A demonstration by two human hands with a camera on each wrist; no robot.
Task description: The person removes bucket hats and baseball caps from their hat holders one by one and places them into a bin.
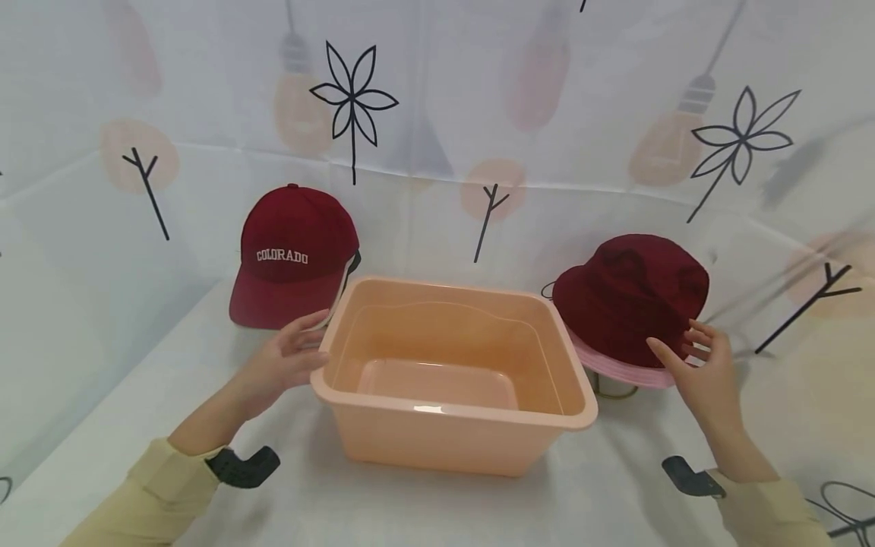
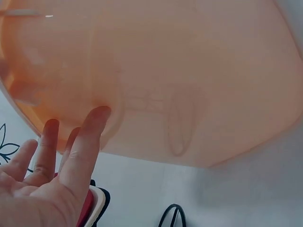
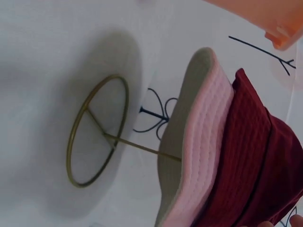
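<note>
A peach plastic tub (image 1: 437, 441) stands on the white-covered table between both hands. My left hand (image 1: 283, 365) is at its left rim, fingers loosely extended; in the left wrist view the fingertips (image 2: 98, 113) overlap the tub's side. Just behind that hand sits a dark red baseball cap (image 1: 294, 243) lettered COLORADO. To the right, a dark red bucket hat (image 1: 629, 296) rests over a pink hat (image 3: 203, 137), both on a brass wire stand (image 3: 120, 139). My right hand (image 1: 707, 380) is at the bucket hat's right edge, thumb and fingers spread apart.
A white cloth (image 1: 424, 91) printed with flowers, bulbs and twigs hangs behind the table. The tub's near wall faces me, and its inside floor (image 1: 437, 384) is visible. Dark straps (image 1: 242, 467) sit at the cuffs of both beige sleeves (image 1: 157, 486).
</note>
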